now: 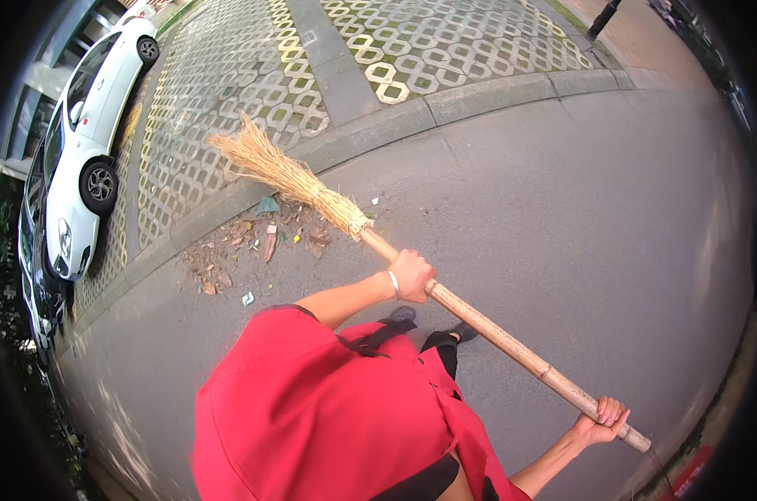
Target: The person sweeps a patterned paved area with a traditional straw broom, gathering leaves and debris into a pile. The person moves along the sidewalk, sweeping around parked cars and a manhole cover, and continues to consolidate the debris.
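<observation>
A long straw broom with a bamboo handle (491, 329) crosses in front of me on a slant. My left hand (413, 275), with a light band at its wrist, is wrapped around the handle just below the bound straw head (291, 178). Close to the handle's far end, my right hand (602, 421) grips the bamboo. The bristles point up and left, across the kerb and the grid pavers in the picture; whether they touch the ground I cannot tell. Beneath and beside the straw lies scattered litter with dry leaves (270, 244), a greenish scrap (267, 205) and a crumpled wrapper (247, 299).
Grey asphalt (573, 206) runs under my feet, and a stone kerb (491, 100) borders it. Beyond the kerb are grid pavers (215, 94) with moss in their gaps. A white car (96, 125) is parked at the left beside a dark car (37, 263). A black post (603, 20) stands top right.
</observation>
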Action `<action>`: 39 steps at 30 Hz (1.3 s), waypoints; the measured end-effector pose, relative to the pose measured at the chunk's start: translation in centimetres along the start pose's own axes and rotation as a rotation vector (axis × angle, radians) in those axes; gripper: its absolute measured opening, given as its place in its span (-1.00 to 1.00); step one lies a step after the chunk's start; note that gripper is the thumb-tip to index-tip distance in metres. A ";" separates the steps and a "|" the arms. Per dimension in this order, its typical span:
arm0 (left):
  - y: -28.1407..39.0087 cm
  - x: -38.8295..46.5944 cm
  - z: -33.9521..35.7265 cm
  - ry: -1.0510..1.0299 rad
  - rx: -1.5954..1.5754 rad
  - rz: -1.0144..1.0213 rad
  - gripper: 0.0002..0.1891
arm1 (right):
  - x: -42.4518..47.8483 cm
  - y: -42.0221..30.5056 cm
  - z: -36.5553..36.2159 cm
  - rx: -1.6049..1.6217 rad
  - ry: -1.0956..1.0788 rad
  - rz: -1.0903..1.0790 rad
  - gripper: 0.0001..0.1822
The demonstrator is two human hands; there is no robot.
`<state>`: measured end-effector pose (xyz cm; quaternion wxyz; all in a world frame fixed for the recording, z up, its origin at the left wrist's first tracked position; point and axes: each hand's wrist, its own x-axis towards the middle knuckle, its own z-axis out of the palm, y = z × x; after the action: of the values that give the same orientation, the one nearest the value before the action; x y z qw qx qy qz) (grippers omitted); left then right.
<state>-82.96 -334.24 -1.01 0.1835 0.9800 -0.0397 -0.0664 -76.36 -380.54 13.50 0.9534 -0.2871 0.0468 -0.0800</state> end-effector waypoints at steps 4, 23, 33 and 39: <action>-6.5 6.4 -1.6 0.244 -0.030 0.041 -0.93 | -3.6 6.3 7.6 -0.082 -0.009 -0.150 -0.63; 18.1 -4.4 5.4 -0.291 0.045 0.528 -0.82 | -22.5 -19.2 -11.9 -0.023 0.205 -0.445 -0.60; 31.6 2.3 14.9 0.067 -0.369 0.738 -0.95 | -36.3 -21.7 -1.8 -0.526 0.034 -0.791 -0.62; 27.0 -14.5 22.2 -0.086 -0.556 0.361 -0.90 | -33.6 -25.2 -2.3 -0.502 -0.119 -0.348 -0.60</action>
<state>-101.96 -365.70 -9.96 0.4510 0.8657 -0.2008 -0.0826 -112.91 -396.50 27.01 0.8258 -0.5215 -0.0406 -0.2109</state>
